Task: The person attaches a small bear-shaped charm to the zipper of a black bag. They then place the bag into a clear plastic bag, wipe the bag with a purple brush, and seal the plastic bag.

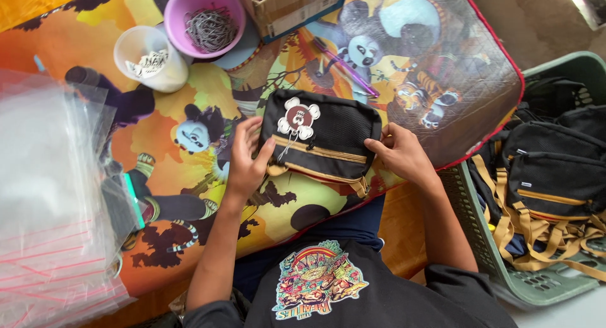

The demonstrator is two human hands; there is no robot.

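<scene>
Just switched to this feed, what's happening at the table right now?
A person seated at a cartoon-print tabletop holds a small black pouch with tan zipper trim flat on it. The left hand grips the pouch's left end beside a bear-shaped tag; the right hand pinches its right edge. More black pouches fill a green basket to the right. A purple bowl, a white cup and clear plastic bags sit at the left.
</scene>
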